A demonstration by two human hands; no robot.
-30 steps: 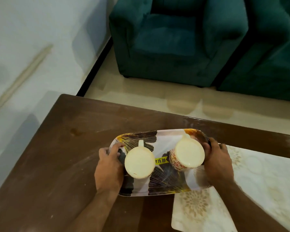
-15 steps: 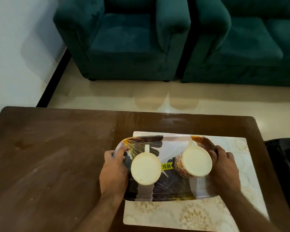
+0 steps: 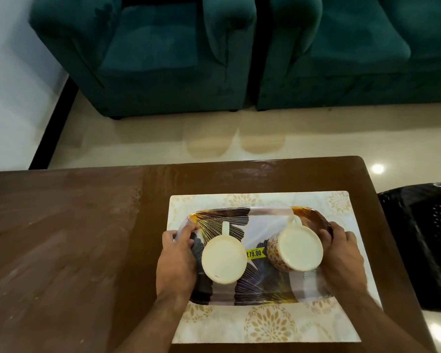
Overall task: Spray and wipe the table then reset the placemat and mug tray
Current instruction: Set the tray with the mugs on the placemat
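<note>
A patterned oval tray (image 3: 265,215) with dark leaf prints lies over a cream floral placemat (image 3: 265,324) on the right part of the brown wooden table (image 3: 61,250). Two cream mugs stand on the tray: a plain one (image 3: 224,261) on the left and a flower-patterned one (image 3: 299,250) on the right, tilted. My left hand (image 3: 177,261) grips the tray's left end. My right hand (image 3: 341,258) grips its right end. A yellow price sticker (image 3: 255,254) sits between the mugs.
Two dark green armchairs (image 3: 163,54) stand across a cream tiled floor beyond the table's far edge. A black perforated chair (image 3: 423,245) stands close to the table's right edge. Streaky marks cover the tabletop on the left.
The tray with both mugs has travelled from the bare wood on the left to the middle of the placemat, both hands still holding it. The view has swung right.
</note>
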